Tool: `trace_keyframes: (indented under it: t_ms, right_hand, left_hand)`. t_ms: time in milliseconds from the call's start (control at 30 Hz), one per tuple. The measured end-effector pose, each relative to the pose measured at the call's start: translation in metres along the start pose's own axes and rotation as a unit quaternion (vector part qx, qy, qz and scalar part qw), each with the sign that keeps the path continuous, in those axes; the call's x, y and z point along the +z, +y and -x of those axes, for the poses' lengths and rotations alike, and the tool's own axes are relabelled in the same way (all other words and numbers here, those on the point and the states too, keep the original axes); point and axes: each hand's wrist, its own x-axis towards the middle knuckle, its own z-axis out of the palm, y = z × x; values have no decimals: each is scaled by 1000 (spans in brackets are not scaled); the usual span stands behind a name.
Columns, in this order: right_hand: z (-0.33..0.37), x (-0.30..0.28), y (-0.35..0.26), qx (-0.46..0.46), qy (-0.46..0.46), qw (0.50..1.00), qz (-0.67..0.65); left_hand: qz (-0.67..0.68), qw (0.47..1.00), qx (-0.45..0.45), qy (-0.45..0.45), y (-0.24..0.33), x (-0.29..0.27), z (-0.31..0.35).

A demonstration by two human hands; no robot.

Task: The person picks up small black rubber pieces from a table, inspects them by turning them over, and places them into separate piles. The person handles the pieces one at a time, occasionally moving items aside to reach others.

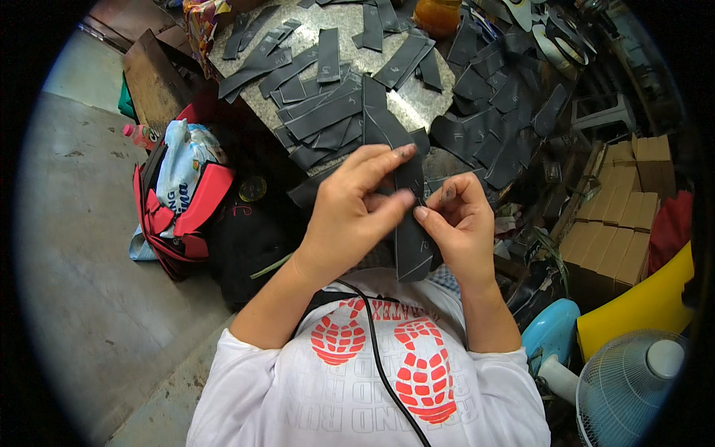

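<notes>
My left hand (356,212) and my right hand (458,223) together hold a long dark grey strip (413,249) of leather-like material in front of my chest. The left thumb and fingers pinch its upper part; the right fingertips pinch its edge from the right. The strip's lower end hangs down over my white shirt. Just beyond my hands, several similar dark cut pieces (328,112) lie piled on a speckled stone tabletop (417,100).
A red and black bag (182,212) with a plastic-wrapped bundle sits on the concrete floor at left. Stacked cardboard boxes (618,223) stand at right, a yellow sheet and a blue-based fan (629,384) at lower right. An orange jar (438,15) rests at the table's far edge.
</notes>
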Motion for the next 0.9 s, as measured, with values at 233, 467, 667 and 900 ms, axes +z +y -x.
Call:
trace_keyframes:
  t_ms: [233,467,667,900]
  right_hand:
    - [13,-9,-5,48,-12,996,75]
    - [25,-32,-24,7,-41,986,160]
    - [15,-56,-50,-43,-40,985,163]
    - [-80,-158,-86,-242,212,927,191]
  left_hand:
    - [-59,996,8,-62,8,4,6]
    - [41,985,-64,-154,6,15,6]
    - [211,957,-126,-154,8,27,4]
    - [19,979,-89,-181,7,14,1]
